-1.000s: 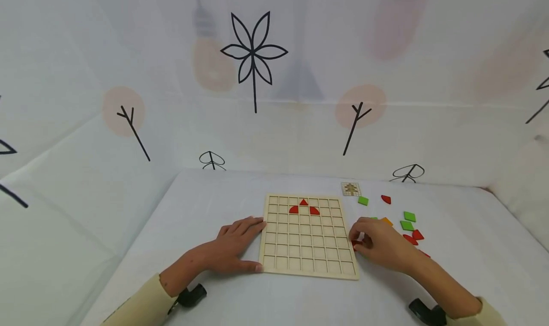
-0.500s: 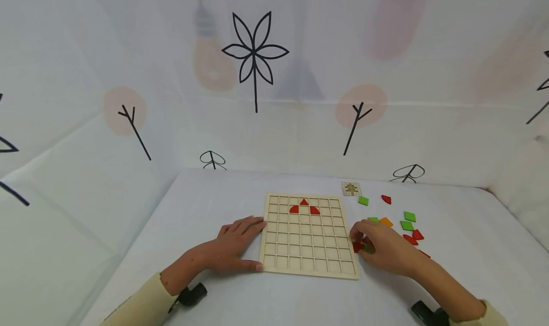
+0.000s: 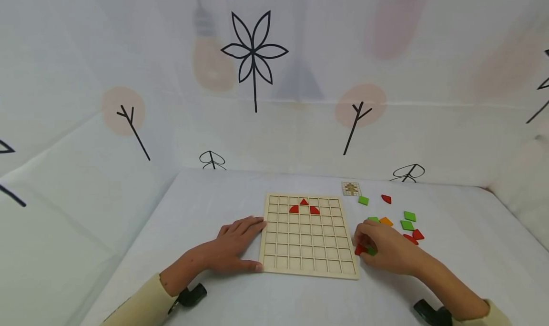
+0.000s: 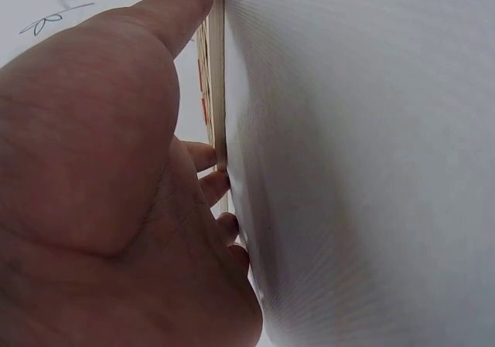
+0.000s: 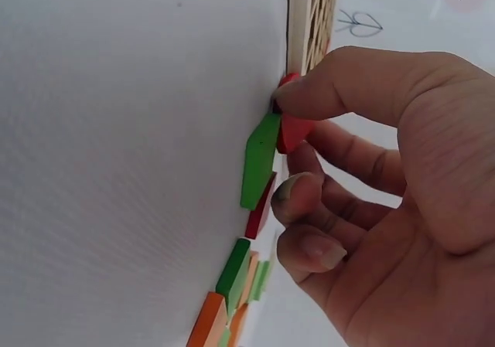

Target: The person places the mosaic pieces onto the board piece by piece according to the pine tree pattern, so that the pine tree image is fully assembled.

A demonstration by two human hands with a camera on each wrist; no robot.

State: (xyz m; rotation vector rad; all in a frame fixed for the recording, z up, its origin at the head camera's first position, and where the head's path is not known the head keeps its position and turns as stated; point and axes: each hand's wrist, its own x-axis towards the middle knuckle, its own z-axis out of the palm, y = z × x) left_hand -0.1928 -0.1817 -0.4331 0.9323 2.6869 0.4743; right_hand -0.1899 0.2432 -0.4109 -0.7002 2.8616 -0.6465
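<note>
A white table (image 3: 240, 300) bears a gridded board (image 3: 307, 250), coloured pieces (image 3: 407, 225), a card (image 3: 351, 188).

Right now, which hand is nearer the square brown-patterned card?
Right. Right hand: on the near side of the card, beside the right edge of the beige wooden grid board. Left hand: across the board, at its left edge.

The head view looked forward and down from six o'clock, well back from the board (image 3: 305, 249). Close up, the wrist views faced the left hand (image 3: 231, 246) at nine o'clock and right hand (image 3: 388, 249) at three, all sharing the board's edge.
</note>
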